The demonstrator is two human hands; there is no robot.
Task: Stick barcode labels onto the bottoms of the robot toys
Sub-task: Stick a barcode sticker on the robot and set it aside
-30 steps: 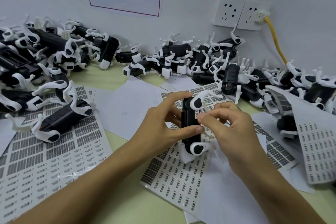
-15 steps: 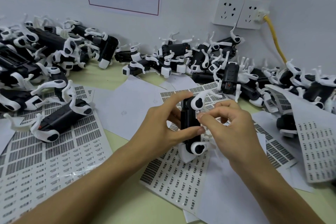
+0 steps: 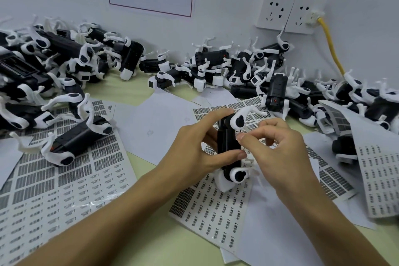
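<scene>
A black robot toy (image 3: 228, 142) with white legs stands on end at the centre of the table. My left hand (image 3: 194, 149) grips its body, thumb low on the near side and fingers over the top. My right hand (image 3: 278, 149) pinches a small white barcode label (image 3: 238, 132) between thumb and forefinger and holds it against the toy's black face. A label sheet (image 3: 216, 205) lies under both hands.
Heaps of black-and-white robot toys line the wall at the left (image 3: 54, 67), middle (image 3: 216, 65) and right (image 3: 356, 101). One toy (image 3: 77, 140) lies on a label sheet (image 3: 54, 190) at left. More sheets (image 3: 380, 168) sit right. Wall sockets (image 3: 287, 13) carry a yellow cable (image 3: 330, 45).
My right hand's pinching fingers have shifted slightly along the toy's face with the label. My left hand keeps the same grip on the toy.
</scene>
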